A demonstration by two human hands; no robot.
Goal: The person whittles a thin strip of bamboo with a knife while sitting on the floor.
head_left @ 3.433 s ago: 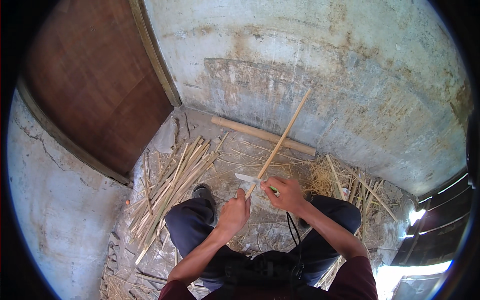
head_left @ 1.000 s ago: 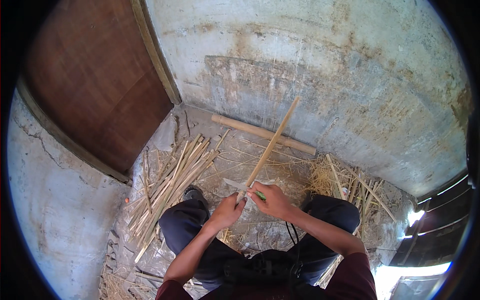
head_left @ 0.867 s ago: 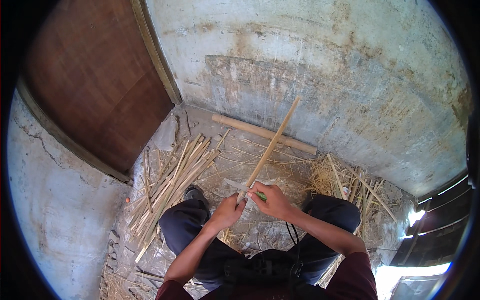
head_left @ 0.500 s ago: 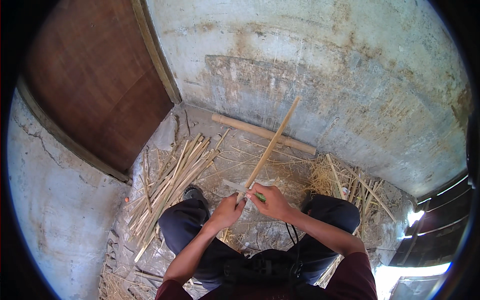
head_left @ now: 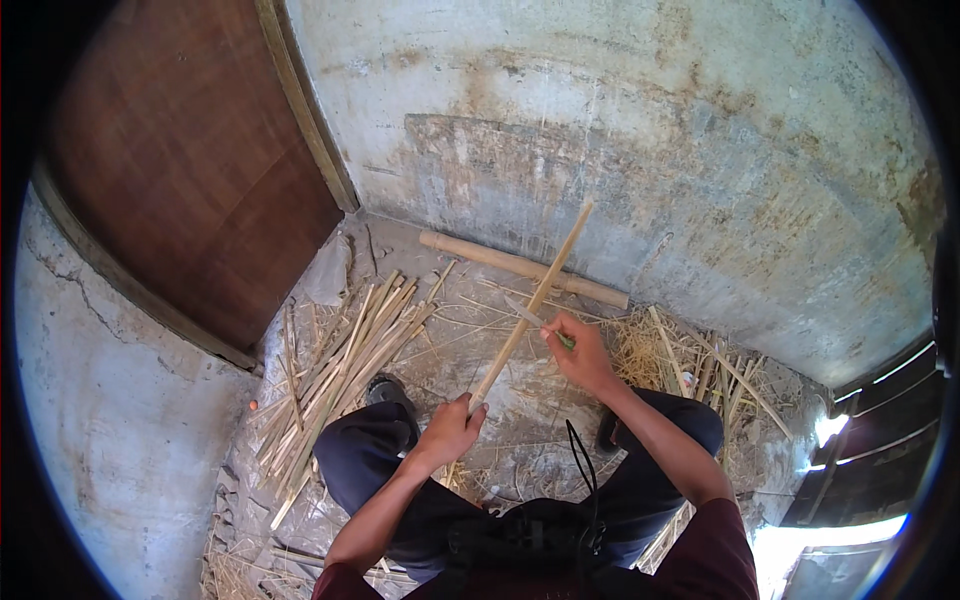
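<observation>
My left hand (head_left: 450, 434) is closed round the lower end of a long bamboo strip (head_left: 517, 332), which slants up and to the right toward the wall. In my right hand (head_left: 582, 352) is a knife (head_left: 525, 313) with a green handle. Its pale blade lies across the strip, a little above the strip's middle. Whether the edge bites into the bamboo I cannot tell.
Many split bamboo strips (head_left: 345, 370) lie in a pile on the left. A thick bamboo pole (head_left: 520, 267) rests along the foot of the wall (head_left: 620, 150). Shavings and sticks (head_left: 650, 350) are heaped at right. A brown door (head_left: 200, 170) stands at far left.
My right hand has moved up and away along the strip with the knife, apart from my left hand. The left hand keeps its hold near the same place.
</observation>
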